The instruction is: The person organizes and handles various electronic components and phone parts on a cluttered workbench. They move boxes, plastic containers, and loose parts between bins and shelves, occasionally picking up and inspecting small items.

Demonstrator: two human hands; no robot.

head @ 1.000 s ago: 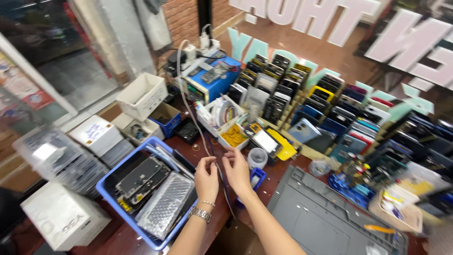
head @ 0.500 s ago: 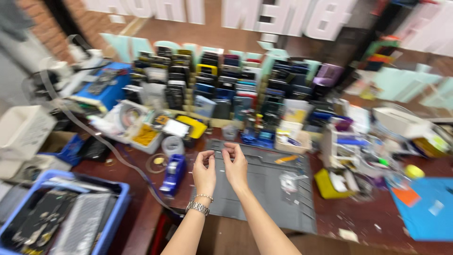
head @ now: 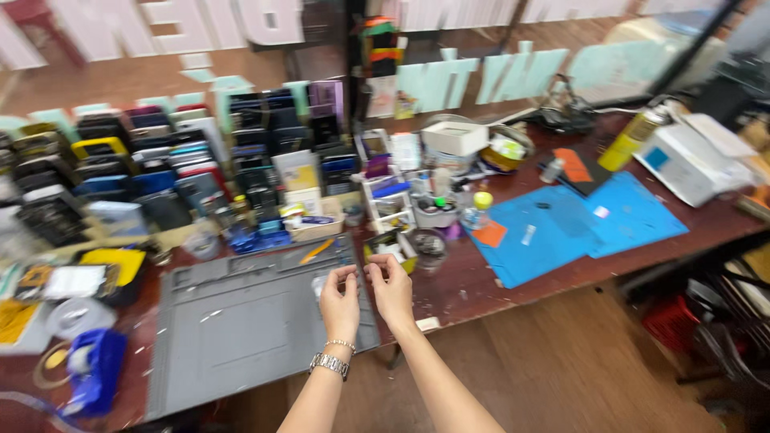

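Note:
My left hand [head: 341, 309], with a metal watch and a thin bracelet at the wrist, and my right hand [head: 393, 293] are raised side by side with fingertips nearly touching. Both pinch inward above the right edge of a grey work mat [head: 241, 329]. Whatever is between the fingers is too small and blurred to make out. A small clear piece [head: 321, 282] lies on the mat just left of my left hand.
Rows of upright phones and cases [head: 160, 168] fill the back left. Small organisers and jars [head: 401, 200] stand ahead of my hands. Blue mats [head: 561, 224], a yellow can [head: 630, 140] and a white box [head: 690, 160] lie to the right. A blue tape dispenser [head: 92, 369] sits near left.
The view has swung right along the bench, from the blue tray and cables to the grey mat and blue mats. My hands have stayed together in the same pinching pose.

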